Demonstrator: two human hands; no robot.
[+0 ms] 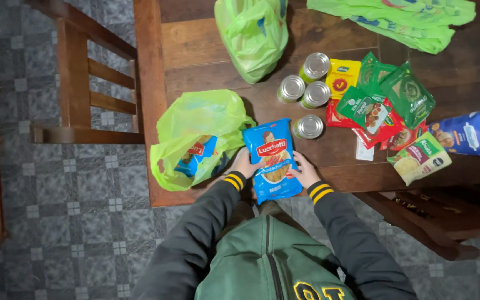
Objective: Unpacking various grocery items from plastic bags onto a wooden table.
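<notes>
Grey tiled floor lies under a wooden table (pixel 195 44). Both hands clamp a blue pasta bag (pixel 271 158) at its near edge: left hand (pixel 244 164), right hand (pixel 305 171). Beyond them stand four cans (pixel 308 126).

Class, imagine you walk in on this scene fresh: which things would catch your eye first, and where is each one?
The blue pasta packet stands out first, held between the left hand and the right hand at the near edge of the wooden table. Just left of it lies an open green plastic bag with another blue packet inside. To the right, four tins stand beside a spread of green, red and yellow sachets.
</notes>
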